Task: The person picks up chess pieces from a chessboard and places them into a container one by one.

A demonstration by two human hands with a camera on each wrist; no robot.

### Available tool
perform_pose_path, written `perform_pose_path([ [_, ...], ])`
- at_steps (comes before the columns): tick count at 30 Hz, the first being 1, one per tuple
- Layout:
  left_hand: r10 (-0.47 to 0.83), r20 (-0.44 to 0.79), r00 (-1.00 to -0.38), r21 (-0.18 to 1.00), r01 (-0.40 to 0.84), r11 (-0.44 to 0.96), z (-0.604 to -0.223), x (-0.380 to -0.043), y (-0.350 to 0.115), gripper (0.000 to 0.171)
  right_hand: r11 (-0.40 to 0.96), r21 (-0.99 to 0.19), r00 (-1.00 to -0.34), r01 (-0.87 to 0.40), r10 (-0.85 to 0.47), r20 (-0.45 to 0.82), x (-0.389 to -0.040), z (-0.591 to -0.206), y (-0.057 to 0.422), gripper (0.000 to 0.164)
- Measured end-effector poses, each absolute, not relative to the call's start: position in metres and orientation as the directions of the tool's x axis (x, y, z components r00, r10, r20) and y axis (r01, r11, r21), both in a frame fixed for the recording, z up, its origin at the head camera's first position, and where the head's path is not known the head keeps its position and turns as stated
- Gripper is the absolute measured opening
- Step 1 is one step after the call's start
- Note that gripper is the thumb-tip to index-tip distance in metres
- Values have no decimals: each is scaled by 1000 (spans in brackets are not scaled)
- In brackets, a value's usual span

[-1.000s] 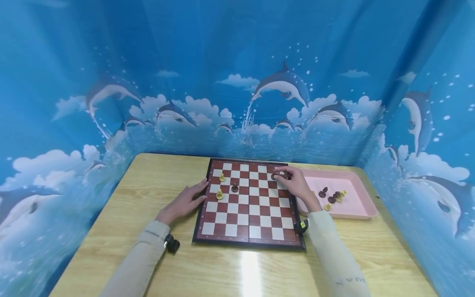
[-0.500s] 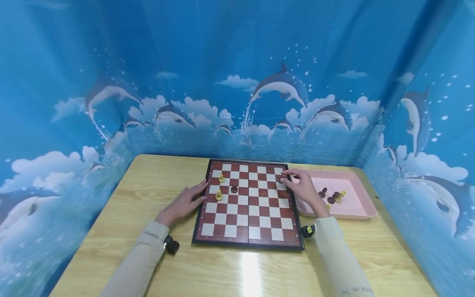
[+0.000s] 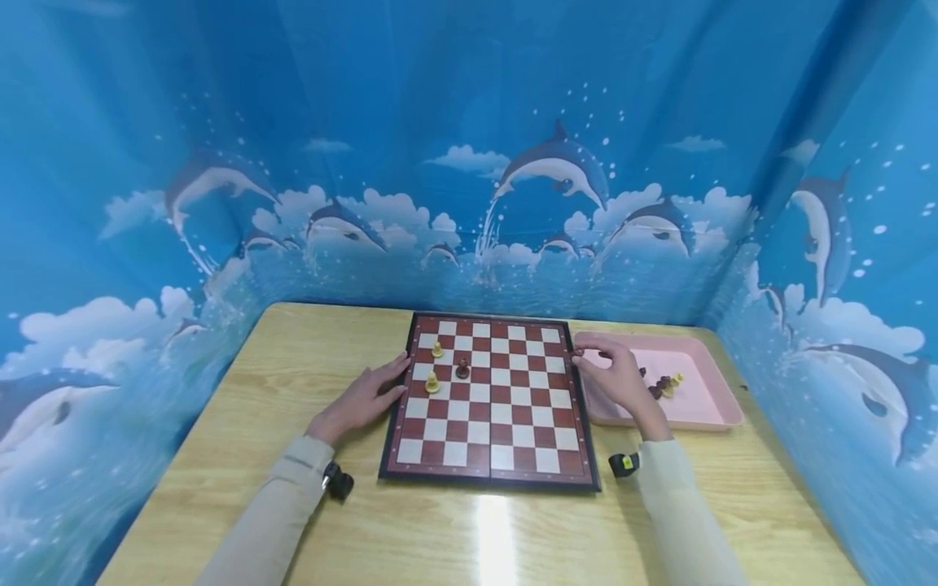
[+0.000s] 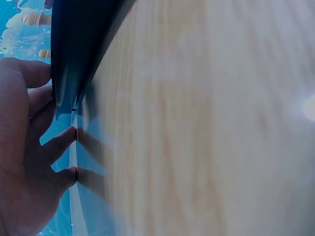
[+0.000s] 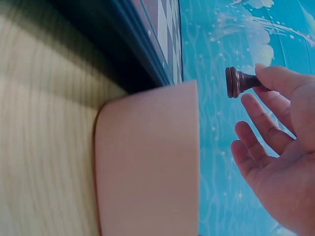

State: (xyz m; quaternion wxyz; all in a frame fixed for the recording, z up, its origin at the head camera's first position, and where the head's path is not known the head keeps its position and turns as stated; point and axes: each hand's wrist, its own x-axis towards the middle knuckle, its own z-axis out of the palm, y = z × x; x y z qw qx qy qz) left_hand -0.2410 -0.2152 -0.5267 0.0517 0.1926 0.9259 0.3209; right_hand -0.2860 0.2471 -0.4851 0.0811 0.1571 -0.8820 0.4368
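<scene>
My right hand [image 3: 614,376] pinches a dark brown chess piece [image 5: 238,82] by its top, between thumb and fingers. In the right wrist view the piece lies sideways with its round base free, above the pink tray [image 5: 147,162]. The head view shows this hand over the tray's left side, beside the chessboard [image 3: 491,407]. My left hand [image 3: 364,400] rests against the board's left edge, and the left wrist view has its fingers [image 4: 37,73] at the dark board side. On the board stand two yellow pawns [image 3: 432,382] and a dark piece [image 3: 462,369].
Several dark and yellow chess pieces [image 3: 665,386] lie in the pink tray, partly hidden behind the right hand. The wooden table [image 3: 352,537] extends in front of the board. A blue dolphin curtain [image 3: 469,203] hangs behind and along both sides.
My right hand has moved right, lifting the dark chess piece off the board's far right area and over to the tray. The left hand has stayed in place.
</scene>
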Motion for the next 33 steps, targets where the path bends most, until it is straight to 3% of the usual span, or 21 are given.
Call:
perform_pose_path([
  [33,409,49,-911,598,355,719,-527,-241,-215,59,663,-694,-937,-279,-28,350,-240,-481,327,26],
])
